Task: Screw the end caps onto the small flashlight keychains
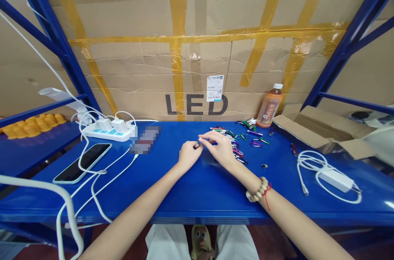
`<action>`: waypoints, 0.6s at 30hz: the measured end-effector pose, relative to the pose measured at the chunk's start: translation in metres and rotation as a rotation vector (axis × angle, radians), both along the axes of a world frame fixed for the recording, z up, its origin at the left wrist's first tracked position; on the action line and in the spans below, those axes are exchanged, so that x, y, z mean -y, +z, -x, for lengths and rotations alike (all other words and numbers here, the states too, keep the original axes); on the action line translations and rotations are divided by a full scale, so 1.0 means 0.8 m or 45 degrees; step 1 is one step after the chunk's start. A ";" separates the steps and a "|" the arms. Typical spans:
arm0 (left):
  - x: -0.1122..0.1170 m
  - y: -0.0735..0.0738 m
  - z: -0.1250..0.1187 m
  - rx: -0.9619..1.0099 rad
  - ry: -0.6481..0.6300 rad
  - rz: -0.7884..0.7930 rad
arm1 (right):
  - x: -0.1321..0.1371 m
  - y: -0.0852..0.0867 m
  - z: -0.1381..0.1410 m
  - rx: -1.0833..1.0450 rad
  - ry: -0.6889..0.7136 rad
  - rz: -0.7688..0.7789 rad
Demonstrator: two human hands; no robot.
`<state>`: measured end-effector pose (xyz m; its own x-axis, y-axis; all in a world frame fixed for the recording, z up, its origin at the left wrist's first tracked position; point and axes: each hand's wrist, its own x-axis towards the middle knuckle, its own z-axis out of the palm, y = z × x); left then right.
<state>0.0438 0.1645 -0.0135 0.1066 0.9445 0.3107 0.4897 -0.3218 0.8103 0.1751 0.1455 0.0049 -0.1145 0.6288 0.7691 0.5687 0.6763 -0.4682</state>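
My left hand (188, 157) is closed at the middle of the blue table, its fingers curled round a small dark piece (196, 145) that shows at the top of the fist. What kind of piece it is I cannot tell. Close on its right is my right hand (220, 148), thumb and forefinger pinched together just above the dark piece. Whatever lies in that pinch is too small to make out. Beside and behind the right hand spreads a pile of coloured metal carabiners (238, 153), partly hidden by it.
A power strip (107, 132), white cables and a phone (83, 163) lie at left. On the right are a drink bottle (269, 106), an open cardboard box (320, 128), a white adapter (335, 180) and a small dark square (264, 166). Cardboard (138, 71) stands behind.
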 end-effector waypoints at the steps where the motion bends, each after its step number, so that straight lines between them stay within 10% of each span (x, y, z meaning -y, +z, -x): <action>1: 0.001 0.000 -0.001 -0.019 -0.012 0.004 | 0.001 -0.001 0.002 0.014 0.054 0.010; 18: -0.001 0.005 0.000 0.009 -0.010 -0.068 | 0.005 0.009 0.000 0.062 0.045 0.115</action>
<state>0.0436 0.1651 -0.0095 0.1118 0.9256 0.3617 0.4816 -0.3688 0.7950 0.1753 0.1412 0.0117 -0.1739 0.6903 0.7023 0.5690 0.6525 -0.5005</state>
